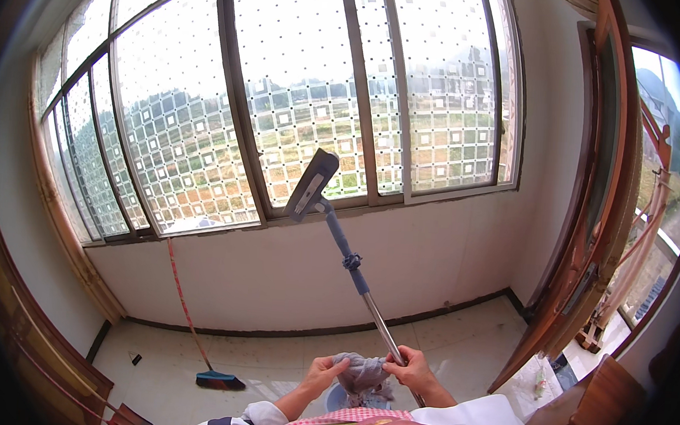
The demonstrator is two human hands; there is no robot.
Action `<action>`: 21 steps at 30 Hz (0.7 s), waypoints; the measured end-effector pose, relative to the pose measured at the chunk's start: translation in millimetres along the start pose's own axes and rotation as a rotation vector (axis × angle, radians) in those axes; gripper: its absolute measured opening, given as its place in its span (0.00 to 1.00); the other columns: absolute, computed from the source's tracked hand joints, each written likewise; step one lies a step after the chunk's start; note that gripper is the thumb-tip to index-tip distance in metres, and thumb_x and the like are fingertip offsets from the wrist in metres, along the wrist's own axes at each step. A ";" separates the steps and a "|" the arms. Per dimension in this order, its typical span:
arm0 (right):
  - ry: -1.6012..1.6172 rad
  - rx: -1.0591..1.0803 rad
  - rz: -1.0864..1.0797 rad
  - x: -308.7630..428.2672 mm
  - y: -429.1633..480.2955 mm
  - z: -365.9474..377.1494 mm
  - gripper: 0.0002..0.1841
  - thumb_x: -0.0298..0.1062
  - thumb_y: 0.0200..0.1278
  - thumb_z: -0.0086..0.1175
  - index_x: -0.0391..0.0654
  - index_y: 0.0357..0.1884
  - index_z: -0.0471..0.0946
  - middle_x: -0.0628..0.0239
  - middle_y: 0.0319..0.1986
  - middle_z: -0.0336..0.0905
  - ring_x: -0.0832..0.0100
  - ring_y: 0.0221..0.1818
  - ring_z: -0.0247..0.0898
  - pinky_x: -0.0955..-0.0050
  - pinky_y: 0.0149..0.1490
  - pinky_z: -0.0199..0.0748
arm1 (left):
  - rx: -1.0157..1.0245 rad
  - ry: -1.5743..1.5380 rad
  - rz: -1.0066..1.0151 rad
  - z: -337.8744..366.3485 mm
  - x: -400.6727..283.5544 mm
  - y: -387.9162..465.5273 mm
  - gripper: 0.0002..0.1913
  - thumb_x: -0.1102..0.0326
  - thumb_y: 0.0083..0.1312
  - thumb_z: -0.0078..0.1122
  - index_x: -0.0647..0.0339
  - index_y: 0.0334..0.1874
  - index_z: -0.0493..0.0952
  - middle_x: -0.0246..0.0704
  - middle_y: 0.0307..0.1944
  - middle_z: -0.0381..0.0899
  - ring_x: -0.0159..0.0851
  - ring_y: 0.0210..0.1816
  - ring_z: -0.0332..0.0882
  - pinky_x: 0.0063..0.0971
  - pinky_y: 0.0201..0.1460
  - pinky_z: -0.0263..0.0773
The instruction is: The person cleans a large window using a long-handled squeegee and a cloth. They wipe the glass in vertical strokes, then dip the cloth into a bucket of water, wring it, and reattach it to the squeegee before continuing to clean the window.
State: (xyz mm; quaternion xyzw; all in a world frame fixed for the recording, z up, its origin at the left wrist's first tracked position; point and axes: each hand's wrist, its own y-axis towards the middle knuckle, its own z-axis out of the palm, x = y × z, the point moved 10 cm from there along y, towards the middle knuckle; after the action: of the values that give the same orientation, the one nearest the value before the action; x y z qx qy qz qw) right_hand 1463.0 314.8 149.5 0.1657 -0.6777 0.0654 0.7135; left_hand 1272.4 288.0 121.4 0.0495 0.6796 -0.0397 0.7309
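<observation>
A grey cloth (362, 370) is bunched between my two hands, with its lower end hanging down. My left hand (325, 375) grips the cloth's left side between thumb and fingers. On the other side my right hand (414, 369) pinches the cloth's edge and also holds the metal pole of a flat mop (381, 323). The pole slants up and away from me. Its dark grey flat head (312, 185) is raised in front of the window, with no pad visible on the face I see. Below the cloth, a light blue bucket (335, 398) is partly hidden.
A broom (220, 379) with a red handle leans against the windowed wall. A red dustpan (130, 420) stands at the lower left by a wooden door panel (46, 335). At right are an open wooden door (593, 228) and brown wooden furniture (609, 398). Patterned window panes (316, 117) span the wall ahead.
</observation>
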 end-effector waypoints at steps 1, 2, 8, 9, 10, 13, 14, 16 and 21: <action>-0.004 -0.007 0.001 -0.8 0.4 -0.4 0.10 0.31 0.53 0.66 0.41 0.33 0.76 0.75 0.17 0.67 0.84 0.16 0.61 0.82 0.19 0.58 | 0.002 -0.007 0.039 1.3 -6.3 -1.0 0.15 0.59 0.71 0.55 0.65 0.47 0.80 0.24 0.37 0.81 0.21 0.39 0.74 0.17 0.43 0.70; -0.007 -0.014 0.002 -0.5 1.2 -1.6 0.10 0.31 0.53 0.66 0.41 0.33 0.76 0.75 0.17 0.67 0.84 0.16 0.60 0.82 0.20 0.58 | 0.007 0.031 0.077 3.4 -12.9 -2.1 0.15 0.59 0.71 0.54 0.66 0.47 0.80 0.24 0.37 0.81 0.21 0.39 0.74 0.17 0.43 0.70; -0.063 -0.055 0.153 -5.7 -0.7 -6.1 0.17 0.39 0.50 0.70 0.40 0.33 0.76 0.74 0.23 0.70 0.82 0.26 0.62 0.80 0.31 0.63 | 0.059 0.161 0.101 20.7 -33.8 0.0 0.16 0.61 0.72 0.52 0.66 0.51 0.78 0.23 0.39 0.79 0.22 0.40 0.72 0.17 0.46 0.70; -0.057 -0.021 0.124 -2.0 -0.9 -2.3 0.18 0.41 0.50 0.71 0.40 0.33 0.76 0.74 0.22 0.70 0.82 0.26 0.62 0.80 0.31 0.63 | 0.084 0.108 0.085 30.4 -32.4 0.9 0.15 0.61 0.73 0.51 0.66 0.52 0.77 0.23 0.40 0.79 0.22 0.41 0.72 0.17 0.46 0.70; -0.063 -0.012 0.115 -1.1 -1.3 0.0 0.19 0.42 0.49 0.71 0.40 0.34 0.75 0.74 0.22 0.70 0.82 0.26 0.62 0.80 0.31 0.64 | 0.132 0.045 0.106 40.3 -35.3 0.1 0.15 0.61 0.73 0.51 0.65 0.53 0.77 0.23 0.40 0.78 0.22 0.41 0.72 0.17 0.46 0.70; -0.085 -0.001 0.105 -4.5 -2.7 2.4 0.19 0.41 0.47 0.71 0.39 0.34 0.76 0.73 0.24 0.72 0.81 0.28 0.65 0.79 0.33 0.66 | 0.094 0.157 0.090 45.3 -38.3 2.8 0.16 0.61 0.73 0.51 0.64 0.54 0.76 0.22 0.41 0.77 0.21 0.41 0.71 0.15 0.45 0.69; -0.096 -0.004 0.093 -5.8 -2.9 1.7 0.19 0.40 0.47 0.71 0.39 0.35 0.76 0.72 0.24 0.73 0.81 0.29 0.66 0.78 0.33 0.67 | -0.001 0.197 0.099 34.9 -43.4 4.5 0.15 0.61 0.72 0.52 0.64 0.52 0.77 0.20 0.36 0.76 0.20 0.37 0.70 0.15 0.39 0.68; -0.162 -0.032 0.099 -11.1 -3.8 -4.8 0.17 0.36 0.46 0.69 0.39 0.36 0.77 0.71 0.25 0.75 0.80 0.29 0.68 0.77 0.34 0.68 | -0.077 0.262 0.098 22.1 -52.3 7.1 0.12 0.63 0.71 0.53 0.65 0.44 0.80 0.16 0.27 0.72 0.18 0.28 0.65 0.16 0.28 0.63; -0.134 -0.055 0.095 -12.0 -11.4 -21.2 0.13 0.35 0.50 0.67 0.40 0.32 0.77 0.73 0.22 0.70 0.80 0.27 0.63 0.77 0.32 0.65 | -0.277 0.511 0.338 -12.4 -100.6 5.8 0.17 0.63 0.68 0.57 0.63 0.21 0.69 0.19 0.19 0.58 0.22 0.25 0.54 0.24 0.22 0.53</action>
State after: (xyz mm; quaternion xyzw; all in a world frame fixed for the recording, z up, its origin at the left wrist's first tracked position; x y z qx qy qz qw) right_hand 1485.9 312.6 135.4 0.1178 -0.7326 0.0695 0.6668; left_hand 1253.4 294.4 220.9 0.0701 0.8219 0.1888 0.5328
